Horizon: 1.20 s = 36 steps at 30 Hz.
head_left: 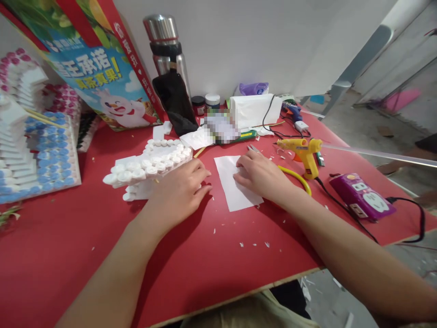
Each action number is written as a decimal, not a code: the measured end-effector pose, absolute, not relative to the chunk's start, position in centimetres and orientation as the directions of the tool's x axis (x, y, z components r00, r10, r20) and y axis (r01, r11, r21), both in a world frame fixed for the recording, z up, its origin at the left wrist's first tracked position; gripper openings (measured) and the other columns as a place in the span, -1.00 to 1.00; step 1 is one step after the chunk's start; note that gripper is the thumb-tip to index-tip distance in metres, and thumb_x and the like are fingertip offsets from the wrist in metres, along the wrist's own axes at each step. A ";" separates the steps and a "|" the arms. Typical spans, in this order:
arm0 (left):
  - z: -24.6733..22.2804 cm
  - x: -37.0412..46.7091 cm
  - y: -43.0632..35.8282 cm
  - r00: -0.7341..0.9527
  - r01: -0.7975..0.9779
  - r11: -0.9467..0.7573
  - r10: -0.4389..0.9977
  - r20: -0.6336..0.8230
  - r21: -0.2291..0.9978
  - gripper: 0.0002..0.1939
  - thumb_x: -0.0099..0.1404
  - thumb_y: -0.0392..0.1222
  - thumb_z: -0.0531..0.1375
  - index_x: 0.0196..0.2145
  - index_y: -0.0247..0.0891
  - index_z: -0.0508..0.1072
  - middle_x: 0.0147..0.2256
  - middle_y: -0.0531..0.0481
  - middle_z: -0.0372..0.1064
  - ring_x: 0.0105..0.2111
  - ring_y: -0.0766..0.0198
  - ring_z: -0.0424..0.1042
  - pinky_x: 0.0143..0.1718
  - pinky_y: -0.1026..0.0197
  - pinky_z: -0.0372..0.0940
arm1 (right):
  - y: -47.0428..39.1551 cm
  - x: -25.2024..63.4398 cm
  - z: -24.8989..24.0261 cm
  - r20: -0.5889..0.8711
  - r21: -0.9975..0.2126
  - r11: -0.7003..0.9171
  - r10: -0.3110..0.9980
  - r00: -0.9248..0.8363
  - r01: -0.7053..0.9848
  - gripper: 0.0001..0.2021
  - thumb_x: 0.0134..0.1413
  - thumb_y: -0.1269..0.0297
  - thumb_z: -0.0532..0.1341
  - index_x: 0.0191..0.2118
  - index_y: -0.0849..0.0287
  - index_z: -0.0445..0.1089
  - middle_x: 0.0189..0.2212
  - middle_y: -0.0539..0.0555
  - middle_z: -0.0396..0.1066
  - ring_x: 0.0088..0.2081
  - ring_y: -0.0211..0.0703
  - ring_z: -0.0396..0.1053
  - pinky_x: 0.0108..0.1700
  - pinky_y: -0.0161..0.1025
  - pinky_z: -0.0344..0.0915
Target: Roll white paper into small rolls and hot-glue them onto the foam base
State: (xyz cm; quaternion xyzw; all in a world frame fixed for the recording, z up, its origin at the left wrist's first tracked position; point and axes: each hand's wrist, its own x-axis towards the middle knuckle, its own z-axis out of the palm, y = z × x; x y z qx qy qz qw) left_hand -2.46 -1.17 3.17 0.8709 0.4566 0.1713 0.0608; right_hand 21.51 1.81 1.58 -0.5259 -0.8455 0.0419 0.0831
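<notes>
My left hand [182, 187] is beside a structure of rolled white paper pieces [143, 168], its thumb apart from its fingers and nothing clearly held. That structure stands on the red table, partly hidden behind the hand. My right hand [261, 173] lies with bent, slightly spread fingers on a white sheet of paper [230, 189], fingertips touching its upper right part. Metal blade tips [252, 148] show just beyond the right hand, and a yellow loop handle [302, 180] comes out past the wrist; they look like scissors mostly covered by the hand.
Right of my hands are a yellow glue gun [305, 152] with a clear glue stick and a purple power socket [363, 198] with cords. A green cutter [246, 135], a steel flask [164, 41] and a printed bag [99, 68] stand behind. Blue-white paper work [56, 159] is left.
</notes>
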 end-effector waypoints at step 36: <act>2.3 0.0 -2.4 -0.186 0.424 -0.452 0.804 0.565 0.784 -0.85 0.49 -0.16 0.09 -0.27 -0.19 0.36 -0.60 0.17 0.29 -0.63 0.36 0.38 -0.52 0.27 0.29 | -8.5 17.6 -1.1 0.086 -0.193 0.809 0.578 -0.811 0.556 -0.21 0.40 -0.19 -0.17 0.45 0.36 -0.01 0.45 0.18 -0.05 0.48 0.01 -0.16 0.49 0.11 -0.30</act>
